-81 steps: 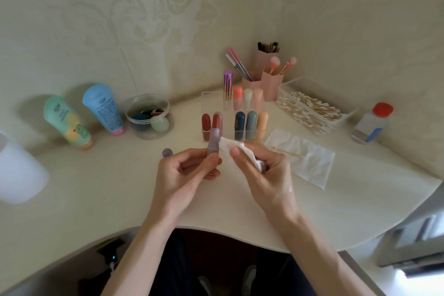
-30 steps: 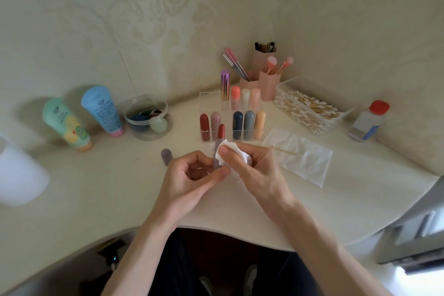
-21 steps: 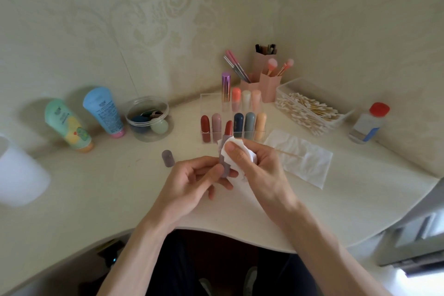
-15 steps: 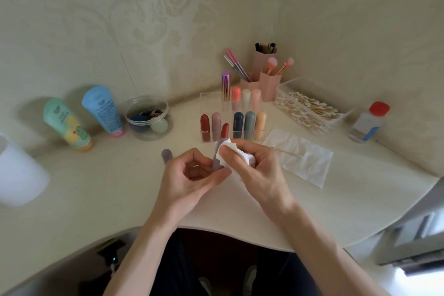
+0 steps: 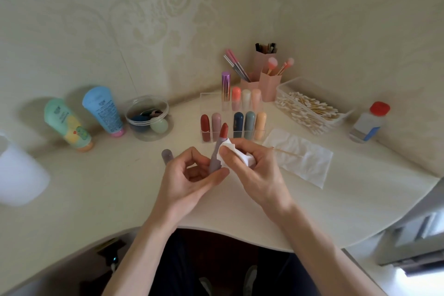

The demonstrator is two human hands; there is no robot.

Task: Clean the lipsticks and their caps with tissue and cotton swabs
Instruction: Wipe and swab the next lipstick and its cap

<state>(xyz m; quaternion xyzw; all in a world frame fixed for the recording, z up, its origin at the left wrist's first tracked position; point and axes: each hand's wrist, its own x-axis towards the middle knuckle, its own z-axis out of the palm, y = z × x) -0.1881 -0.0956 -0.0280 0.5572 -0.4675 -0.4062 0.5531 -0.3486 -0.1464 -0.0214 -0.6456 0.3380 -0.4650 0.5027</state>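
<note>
Both hands meet above the tabletop (image 5: 96,190). The left hand (image 5: 189,178) pinches the lipstick (image 5: 217,151) by its base, tube nearly upright with the red tip up. The right hand (image 5: 259,173) grips a folded tissue (image 5: 228,146) against the tube's right side. The cap (image 5: 167,156) stands just left.

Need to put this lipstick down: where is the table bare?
Widest bare stretch: between the white cup and the loose cap, in front of the tubes. Also bare: right of the right hand, in front of the flat tissue. Crowded: the back corner, around the lipstick rack and swab box.
</note>
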